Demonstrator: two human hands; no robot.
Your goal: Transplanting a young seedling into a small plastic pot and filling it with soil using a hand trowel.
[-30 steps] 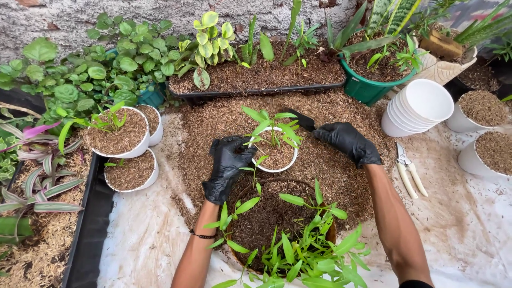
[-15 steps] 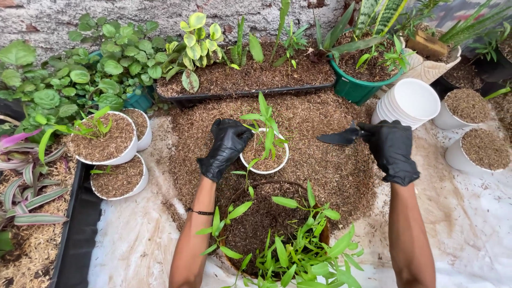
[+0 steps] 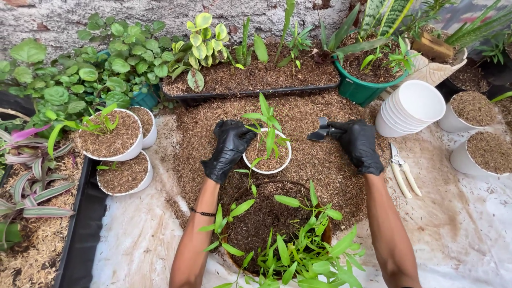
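Note:
A small white pot (image 3: 266, 154) with a green seedling (image 3: 266, 125) stands on a heap of brown potting mix (image 3: 309, 160). My left hand (image 3: 228, 149), in a black glove, grips the pot's left rim. Wearing the same kind of glove, my right hand (image 3: 360, 144) holds a small black trowel (image 3: 321, 132) level, to the right of the pot and just above the heap. A larger brown pot (image 3: 266, 224) full of green shoots sits close in front of me.
A stack of empty white pots (image 3: 413, 106) lies at the right, with cream-handled pruners (image 3: 401, 169) beside it. Filled white pots stand at left (image 3: 112, 141) and right (image 3: 482, 154). A black tray (image 3: 250, 80) of plants and a green pot (image 3: 362, 88) line the wall.
My right hand lifted away from the small pot to the right and now holds the trowel clear of it. My left hand stayed on the pot's rim.

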